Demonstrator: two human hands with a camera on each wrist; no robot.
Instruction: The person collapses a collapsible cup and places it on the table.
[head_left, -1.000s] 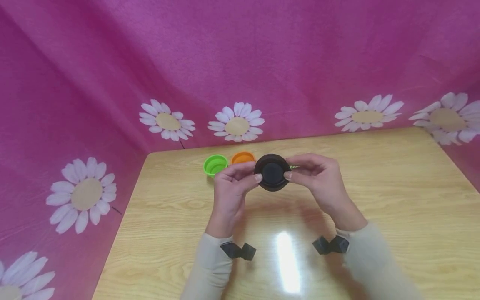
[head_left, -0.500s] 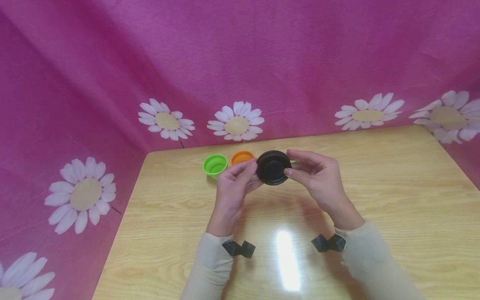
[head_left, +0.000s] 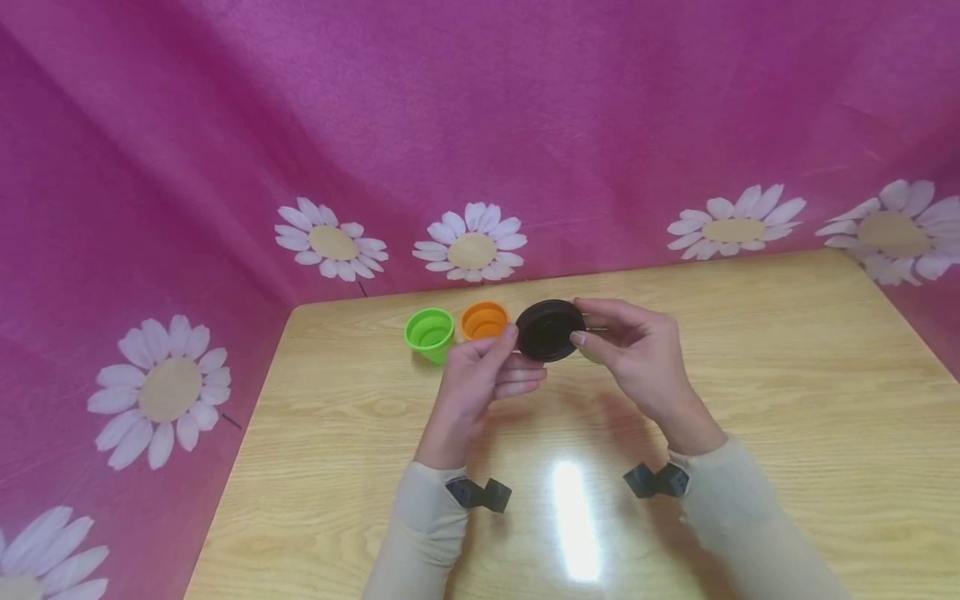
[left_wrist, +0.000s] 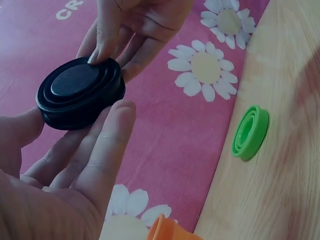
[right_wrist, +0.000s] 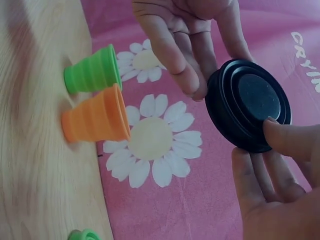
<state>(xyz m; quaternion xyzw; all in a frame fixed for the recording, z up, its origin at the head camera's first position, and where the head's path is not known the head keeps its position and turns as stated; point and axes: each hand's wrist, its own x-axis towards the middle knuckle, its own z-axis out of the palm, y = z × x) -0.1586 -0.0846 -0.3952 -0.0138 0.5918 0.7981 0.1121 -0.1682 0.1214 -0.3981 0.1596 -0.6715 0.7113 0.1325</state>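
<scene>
A black collapsible cup (head_left: 551, 331), folded flat into a ringed disc, is held above the table between both hands. My left hand (head_left: 480, 387) grips its left edge, thumb at the rim and the other fingers extending underneath. At the opposite edge my right hand (head_left: 645, 354) pinches the cup, its thumb (right_wrist: 290, 137) pressing on the ringed face in the right wrist view. Behind the hands stand an open green cup (head_left: 430, 332) and an open orange cup (head_left: 484, 320). A folded green cup (left_wrist: 251, 132) lies on the table, mostly hidden by my right hand in the head view.
The light wooden table (head_left: 322, 467) carries these cups near its far side. A pink curtain (head_left: 585, 133) with white flowers hangs behind and to the left. Black wrist-worn devices sit on both sleeves.
The black cup has tilted flatter and shifted slightly up and right. My left thumb has moved from its face to the rim, while the left fingers have spread out below. My right hand keeps its pinch.
</scene>
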